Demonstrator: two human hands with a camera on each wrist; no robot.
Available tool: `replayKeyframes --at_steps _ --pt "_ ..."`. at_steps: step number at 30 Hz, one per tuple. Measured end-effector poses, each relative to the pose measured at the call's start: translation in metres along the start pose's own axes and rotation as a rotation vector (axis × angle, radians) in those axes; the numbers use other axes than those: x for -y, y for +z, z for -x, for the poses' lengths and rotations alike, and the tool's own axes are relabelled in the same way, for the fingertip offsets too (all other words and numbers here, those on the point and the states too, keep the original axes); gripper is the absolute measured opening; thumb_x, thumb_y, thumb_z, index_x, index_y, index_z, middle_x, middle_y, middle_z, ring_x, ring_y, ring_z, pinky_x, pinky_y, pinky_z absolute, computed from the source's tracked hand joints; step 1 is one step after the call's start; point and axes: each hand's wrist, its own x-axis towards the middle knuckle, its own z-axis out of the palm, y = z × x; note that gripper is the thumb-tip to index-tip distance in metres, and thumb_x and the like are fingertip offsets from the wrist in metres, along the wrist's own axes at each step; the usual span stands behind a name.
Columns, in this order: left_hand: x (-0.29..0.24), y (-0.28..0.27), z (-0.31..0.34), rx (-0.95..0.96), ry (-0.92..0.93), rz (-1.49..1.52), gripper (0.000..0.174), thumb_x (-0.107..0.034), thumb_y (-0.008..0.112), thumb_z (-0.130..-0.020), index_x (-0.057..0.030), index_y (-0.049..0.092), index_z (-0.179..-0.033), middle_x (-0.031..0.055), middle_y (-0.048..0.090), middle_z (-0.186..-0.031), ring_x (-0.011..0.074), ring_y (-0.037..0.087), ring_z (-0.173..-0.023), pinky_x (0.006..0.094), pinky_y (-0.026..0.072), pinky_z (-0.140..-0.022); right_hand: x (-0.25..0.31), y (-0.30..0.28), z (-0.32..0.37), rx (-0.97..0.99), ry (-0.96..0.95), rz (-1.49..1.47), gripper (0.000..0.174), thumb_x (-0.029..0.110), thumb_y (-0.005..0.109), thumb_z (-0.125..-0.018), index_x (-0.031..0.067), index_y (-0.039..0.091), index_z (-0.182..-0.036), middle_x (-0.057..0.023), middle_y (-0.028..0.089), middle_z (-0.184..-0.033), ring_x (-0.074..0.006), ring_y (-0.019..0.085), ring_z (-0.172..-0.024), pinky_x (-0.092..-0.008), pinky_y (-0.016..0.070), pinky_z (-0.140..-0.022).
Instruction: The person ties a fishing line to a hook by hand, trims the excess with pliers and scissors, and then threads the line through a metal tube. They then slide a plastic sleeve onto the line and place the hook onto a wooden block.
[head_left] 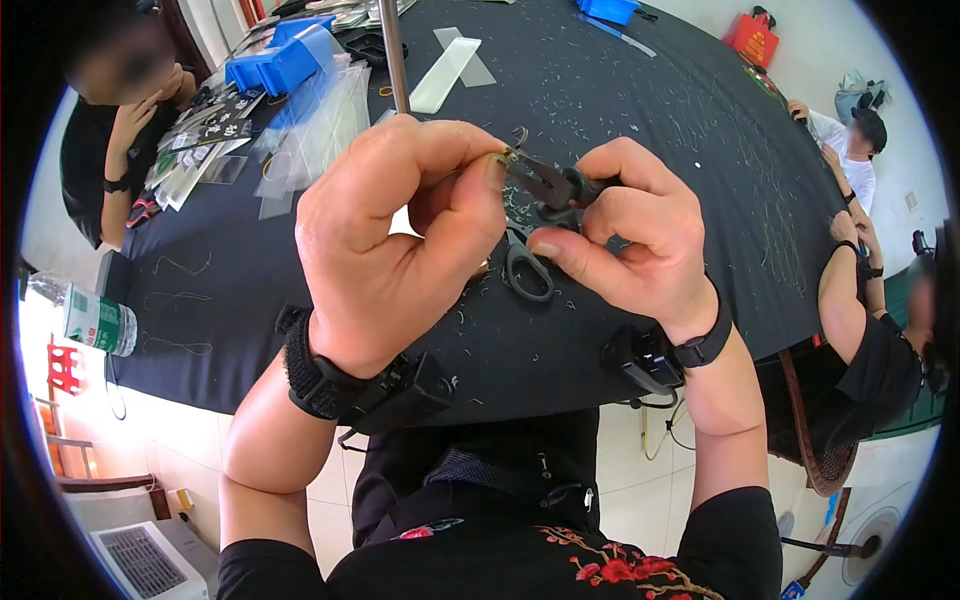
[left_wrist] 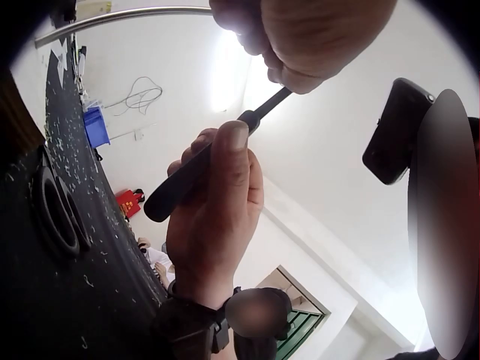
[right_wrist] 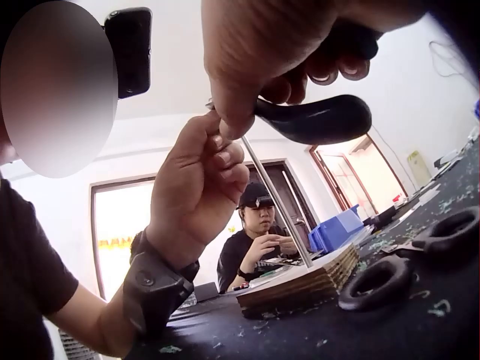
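My right hand grips a pair of pliers above the table. One dark, curved handle shows in the right wrist view. Thumb and forefinger of my left hand pinch a tiny piece right at the tips of the pliers; most of it is hidden by the fingers, and I cannot tell its kind. Below the hands, black-handled scissors lie on the dark cloth. Close by, a metal rod rises from a layered block.
Blue bins, clear plastic sleeves and printed cards crowd the back left. A white strip lies beyond the rod. Small clippings dot the tablecloth. A bottle is at the left edge. Other people sit around the table.
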Motion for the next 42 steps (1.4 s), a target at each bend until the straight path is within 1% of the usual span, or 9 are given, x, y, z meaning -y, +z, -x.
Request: replayKeyframes --at_steps 6,9,11,12,13,17,18,27,42 --pt "0.001 -0.001 -0.001 0.002 0.043 -0.051 0.009 0.003 0.062 -0.069 -0.0036 0.06 -0.076 0.0008 0.052 -0.059 0.0052 0.046 -0.047 0.0178 0.0368 -0.044 0.002 0.0 0.0 0.024 0.041 0.007 0.031 0.005 0.072 -0.059 0.0062 0.043 -0.049 -0.0087 0.052 -0.067 -0.0207 0.049 -0.054 -0.0277 0.0367 -0.046" --pt "0.001 -0.002 0.0 -0.003 0.105 -0.058 0.009 0.003 0.062 -0.07 -0.0032 0.06 -0.076 0.0004 0.051 -0.059 0.005 0.046 -0.047 0.0176 0.0362 -0.044 0.004 0.0 0.0 0.02 -0.038 -0.002 0.03 0.005 0.07 -0.057 0.0067 0.041 -0.05 -0.0084 0.054 -0.069 -0.0208 0.049 -0.054 -0.0286 0.0376 -0.045" --pt "0.003 -0.001 -0.002 -0.012 0.166 -0.058 0.008 0.003 0.062 -0.07 -0.0029 0.06 -0.076 0.0 0.051 -0.059 0.0046 0.045 -0.047 0.0176 0.0358 -0.044 0.006 -0.001 0.0 -0.002 -0.164 0.101 0.03 0.007 0.07 -0.054 0.008 0.041 -0.05 -0.0072 0.054 -0.071 -0.0194 0.049 -0.053 -0.0287 0.0375 -0.044" --pt "0.006 0.0 -0.002 -0.055 0.091 -0.026 0.008 0.003 0.062 -0.07 -0.0026 0.06 -0.076 -0.0005 0.051 -0.059 0.0041 0.044 -0.047 0.0175 0.0354 -0.044 0.006 0.0 0.0 0.053 -0.334 0.105 0.03 0.012 0.07 -0.054 0.0093 0.041 -0.05 -0.0054 0.054 -0.071 -0.0182 0.048 -0.052 -0.0283 0.0369 -0.043" --pt "0.007 0.0 -0.002 -0.101 0.012 0.004 0.008 0.003 0.062 -0.07 -0.0023 0.06 -0.076 -0.001 0.05 -0.058 0.0036 0.044 -0.048 0.0174 0.035 -0.044 0.013 -0.002 0.001 0.148 -0.317 0.025 0.031 0.016 0.071 -0.054 0.01 0.041 -0.05 -0.0047 0.054 -0.07 -0.0179 0.048 -0.052 -0.0278 0.0361 -0.043" --pt "0.001 -0.001 -0.003 -0.112 0.069 -0.003 0.008 0.003 0.063 -0.07 -0.0018 0.06 -0.076 -0.0014 0.05 -0.058 0.0029 0.043 -0.049 0.0169 0.0348 -0.045 0.006 -0.001 -0.002 0.027 -0.228 -0.019 0.034 0.018 0.075 -0.057 0.0087 0.043 -0.051 -0.0062 0.051 -0.069 -0.0205 0.048 -0.053 -0.0289 0.0366 -0.044" --pt "0.002 -0.007 0.003 0.011 0.079 -0.043 0.008 0.005 0.055 -0.08 0.0033 0.057 -0.087 0.001 0.056 -0.077 0.0017 0.048 -0.064 0.0131 0.0368 -0.057 0.002 -0.003 -0.002 0.0 -0.218 0.041 0.035 0.02 0.077 -0.057 0.008 0.044 -0.051 -0.007 0.051 -0.069 -0.0209 0.049 -0.056 -0.0291 0.0372 -0.047" --pt "0.006 -0.008 0.003 0.052 0.115 -0.031 0.009 0.005 0.056 -0.08 0.0034 0.057 -0.088 0.0011 0.056 -0.076 0.0015 0.048 -0.064 0.0129 0.0367 -0.055 -0.002 0.0 0.0 -0.043 -0.1 0.02 0.033 0.018 0.081 -0.05 0.0068 0.05 -0.053 -0.0079 0.051 -0.071 -0.0195 0.048 -0.06 -0.0272 0.0343 -0.048" --pt "0.001 -0.005 0.005 0.098 0.087 -0.041 0.01 0.003 0.057 -0.08 0.0023 0.058 -0.09 -0.0016 0.054 -0.076 0.0007 0.044 -0.061 0.0132 0.0341 -0.053 -0.004 0.0 0.001 -0.002 -0.018 0.009 0.03 0.011 0.077 -0.056 0.0061 0.047 -0.051 -0.0094 0.052 -0.07 -0.0191 0.049 -0.056 -0.0264 0.0351 -0.046"
